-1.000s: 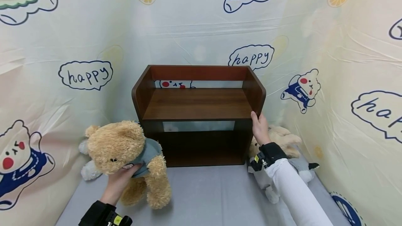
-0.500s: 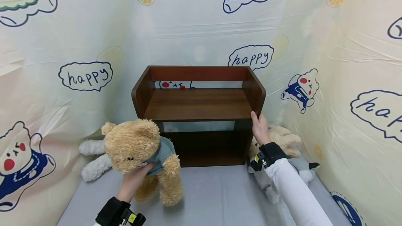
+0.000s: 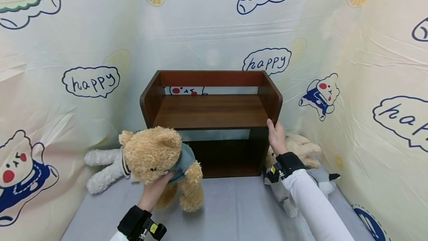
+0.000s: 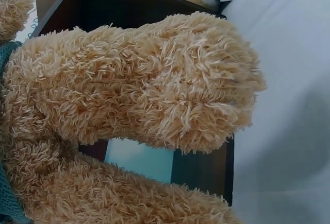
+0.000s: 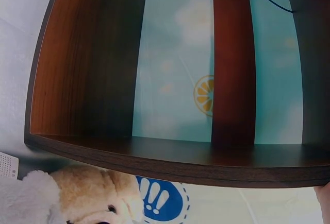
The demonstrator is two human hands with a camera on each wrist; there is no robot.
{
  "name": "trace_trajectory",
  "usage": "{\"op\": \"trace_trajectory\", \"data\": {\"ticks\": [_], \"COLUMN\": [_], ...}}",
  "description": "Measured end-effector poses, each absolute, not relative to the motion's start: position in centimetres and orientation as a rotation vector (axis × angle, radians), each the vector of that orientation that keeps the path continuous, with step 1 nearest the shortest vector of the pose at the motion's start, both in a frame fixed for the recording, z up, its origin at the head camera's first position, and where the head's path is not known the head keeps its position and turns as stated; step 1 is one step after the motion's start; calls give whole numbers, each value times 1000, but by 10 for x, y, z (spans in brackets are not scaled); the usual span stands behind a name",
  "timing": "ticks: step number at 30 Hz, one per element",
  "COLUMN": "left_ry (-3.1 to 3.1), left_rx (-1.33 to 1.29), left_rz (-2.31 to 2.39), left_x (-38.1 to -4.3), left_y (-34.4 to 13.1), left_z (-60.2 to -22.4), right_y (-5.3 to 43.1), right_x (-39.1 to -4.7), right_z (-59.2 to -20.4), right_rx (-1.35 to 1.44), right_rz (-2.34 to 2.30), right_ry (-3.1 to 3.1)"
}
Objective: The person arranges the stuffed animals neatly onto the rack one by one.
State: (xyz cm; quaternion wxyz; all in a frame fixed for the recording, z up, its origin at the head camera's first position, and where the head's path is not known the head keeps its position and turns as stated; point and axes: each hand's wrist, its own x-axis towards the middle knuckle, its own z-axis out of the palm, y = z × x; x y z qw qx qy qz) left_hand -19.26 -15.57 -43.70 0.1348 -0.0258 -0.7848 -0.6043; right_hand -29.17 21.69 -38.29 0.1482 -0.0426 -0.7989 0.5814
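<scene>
A fluffy tan teddy bear (image 3: 150,153) in a blue knit top is gripped by my left hand (image 3: 157,189) under its chin. The bear tilts over the front left of a brown two-tier wooden shelf (image 3: 212,111), its legs hanging close over the grey surface. In the left wrist view a furry leg (image 4: 154,82) fills the middle, with the shelf's lower compartment behind it. My right hand (image 3: 277,137) grips the front edge of the shelf's right side panel, at the height of the middle board. In the right wrist view only a sliver of that hand (image 5: 324,201) shows.
A grey-white plush toy (image 3: 105,163) lies left of the shelf, partly behind the bear. Right of the shelf, a beige plush toy (image 3: 302,148) with a grey body sits half hidden by my right forearm. Printed curtains (image 3: 207,29) enclose the grey surface (image 3: 230,211).
My left hand has moved right with the teddy bear, which now covers more of the shelf's left side. More of the grey-white plush shows. My right hand keeps its place.
</scene>
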Motion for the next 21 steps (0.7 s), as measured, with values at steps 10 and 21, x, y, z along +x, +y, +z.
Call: {"op": "trace_trajectory", "data": {"ticks": [10,21], "left_ry": [-2221,-2274], "left_rx": [-133,-254], "left_rz": [-1731,-1479], "left_x": [-179,-209], "left_y": [-134,-145], "left_z": [-407,-453], "right_y": [218,217], "right_x": [-293,-293], "right_z": [-385,-384], "right_rx": [-107,-110], "right_rz": [1676,1674], "right_ry": [-2289,-2287]}}
